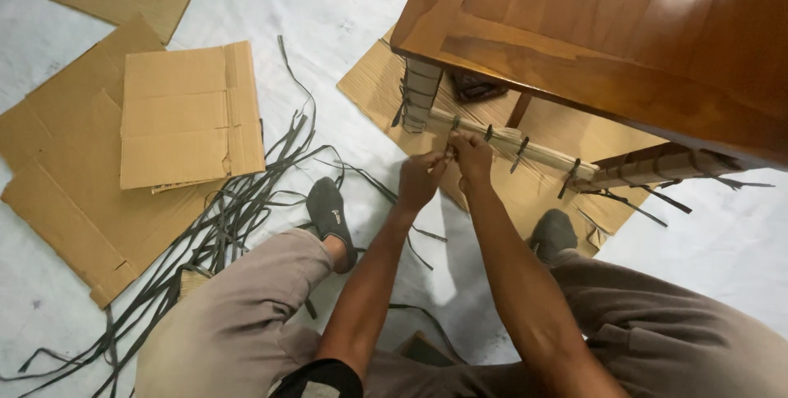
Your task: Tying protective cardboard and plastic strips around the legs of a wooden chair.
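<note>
Both hands pinching the same strap (pixel 451 145) on the wrapped rail (pixel 525 148), approx 12 o'clock from the knees: left hand (pixel 420 180) and right hand (pixel 474 156) closing on it together, prob for tension. Cut straps (pixel 238 209) lying at 9 o'clock w/ cardboard (pixel 190 115).

Light: you have bright, even daylight on the white floor (pixel 345 4) | Glare: broad sheen on the wooden tabletop (pixel 657 12), upper right | Shadows: soft, under the arms and legs, darker beneath the table | Focus: sharp at centre, your near legs slightly soft | Distortion: wide-angle bending at the edges
</note>
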